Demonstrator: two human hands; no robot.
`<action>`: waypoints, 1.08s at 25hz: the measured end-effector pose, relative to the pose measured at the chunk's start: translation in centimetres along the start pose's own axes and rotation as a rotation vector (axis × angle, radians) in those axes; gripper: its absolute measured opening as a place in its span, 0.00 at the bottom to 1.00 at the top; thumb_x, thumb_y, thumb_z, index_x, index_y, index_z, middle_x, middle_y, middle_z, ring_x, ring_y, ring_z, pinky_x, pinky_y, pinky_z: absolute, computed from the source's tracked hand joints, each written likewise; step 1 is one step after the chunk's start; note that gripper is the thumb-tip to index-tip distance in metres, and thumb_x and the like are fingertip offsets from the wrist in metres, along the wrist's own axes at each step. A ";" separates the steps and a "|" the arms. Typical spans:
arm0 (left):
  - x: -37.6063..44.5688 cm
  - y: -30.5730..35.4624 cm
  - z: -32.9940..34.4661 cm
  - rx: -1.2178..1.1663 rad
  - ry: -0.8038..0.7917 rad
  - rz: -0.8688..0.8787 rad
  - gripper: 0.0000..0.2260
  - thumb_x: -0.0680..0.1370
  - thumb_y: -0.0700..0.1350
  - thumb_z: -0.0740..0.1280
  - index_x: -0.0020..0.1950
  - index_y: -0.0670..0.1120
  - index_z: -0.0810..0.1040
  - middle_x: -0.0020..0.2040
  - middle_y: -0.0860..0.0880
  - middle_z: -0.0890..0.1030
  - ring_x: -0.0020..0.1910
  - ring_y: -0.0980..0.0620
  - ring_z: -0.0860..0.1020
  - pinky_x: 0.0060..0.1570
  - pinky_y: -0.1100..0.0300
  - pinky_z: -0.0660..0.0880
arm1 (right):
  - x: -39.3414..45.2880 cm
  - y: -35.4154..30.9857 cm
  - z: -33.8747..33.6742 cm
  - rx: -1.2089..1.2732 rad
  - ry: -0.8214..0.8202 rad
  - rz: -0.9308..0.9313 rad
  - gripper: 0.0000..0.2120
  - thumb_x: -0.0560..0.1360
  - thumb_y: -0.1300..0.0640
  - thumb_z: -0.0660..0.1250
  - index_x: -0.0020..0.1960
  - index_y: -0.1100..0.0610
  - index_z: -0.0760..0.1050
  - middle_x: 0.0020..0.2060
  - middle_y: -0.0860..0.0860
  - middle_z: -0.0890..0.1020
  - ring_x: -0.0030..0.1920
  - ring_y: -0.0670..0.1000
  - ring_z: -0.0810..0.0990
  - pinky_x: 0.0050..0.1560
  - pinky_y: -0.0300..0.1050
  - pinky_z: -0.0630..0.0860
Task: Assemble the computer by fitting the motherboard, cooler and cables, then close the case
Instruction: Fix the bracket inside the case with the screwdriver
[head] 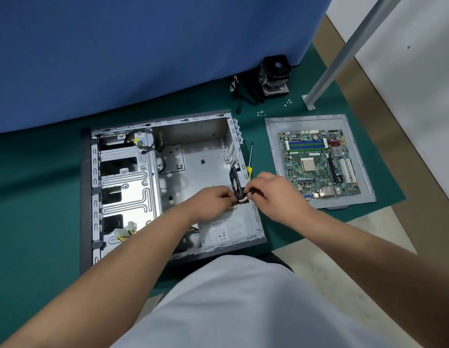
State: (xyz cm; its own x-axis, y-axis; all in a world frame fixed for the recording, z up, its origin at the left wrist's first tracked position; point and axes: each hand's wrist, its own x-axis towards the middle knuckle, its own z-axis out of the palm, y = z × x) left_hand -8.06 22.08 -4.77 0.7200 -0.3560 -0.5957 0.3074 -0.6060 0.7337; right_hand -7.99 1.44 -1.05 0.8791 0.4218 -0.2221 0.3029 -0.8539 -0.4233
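The open grey computer case (193, 156) lies on its side on a green mat, its motherboard bay bare. My left hand (213, 202) and my right hand (271, 192) meet at the case's right wall beside the rear fan (237, 182), both pinching a black cable with a white connector (244, 197). The power supply (228, 228) sits in the case's near right corner. To the right, the green motherboard (318, 164) rests on the detached grey side panel (273, 146). The black cooler (274, 75) stands far back near the blue partition.
A yellow-handled screwdriver (249, 162) lies between case and panel. Loose screws (260, 113) and a bundle of black cables (239, 92) lie behind them. A metal leg (326, 79) stands on the mat's far right. A blue partition (143, 51) closes the back.
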 end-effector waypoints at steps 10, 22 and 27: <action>0.8 -0.1 0.3 -0.178 0.004 -0.059 0.03 0.83 0.47 0.65 0.53 0.51 0.79 0.48 0.51 0.81 0.41 0.57 0.75 0.42 0.63 0.71 | 4.1 -1.6 -1.7 0.012 -0.058 0.019 0.08 0.76 0.60 0.72 0.54 0.52 0.80 0.51 0.49 0.78 0.47 0.52 0.80 0.54 0.49 0.77; 2.1 1.7 1.1 -0.008 0.182 -0.091 0.14 0.79 0.54 0.64 0.42 0.46 0.80 0.36 0.52 0.79 0.37 0.51 0.75 0.35 0.58 0.68 | 2.8 0.7 0.3 0.360 0.163 0.130 0.08 0.77 0.59 0.73 0.55 0.52 0.86 0.47 0.46 0.80 0.43 0.41 0.79 0.48 0.25 0.70; 2.4 1.4 1.5 -0.058 0.225 -0.137 0.13 0.78 0.57 0.65 0.43 0.50 0.82 0.39 0.52 0.82 0.38 0.53 0.78 0.37 0.60 0.71 | 5.0 5.5 0.9 0.538 0.152 0.543 0.06 0.80 0.57 0.66 0.53 0.49 0.80 0.47 0.46 0.85 0.49 0.51 0.84 0.52 0.46 0.80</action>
State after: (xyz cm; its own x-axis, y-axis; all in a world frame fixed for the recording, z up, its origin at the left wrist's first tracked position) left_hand -6.80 19.25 -5.66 0.7873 -0.1023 -0.6081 0.4422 -0.5936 0.6724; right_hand -2.24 -0.84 -5.28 0.9056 -0.0926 -0.4139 -0.3706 -0.6472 -0.6661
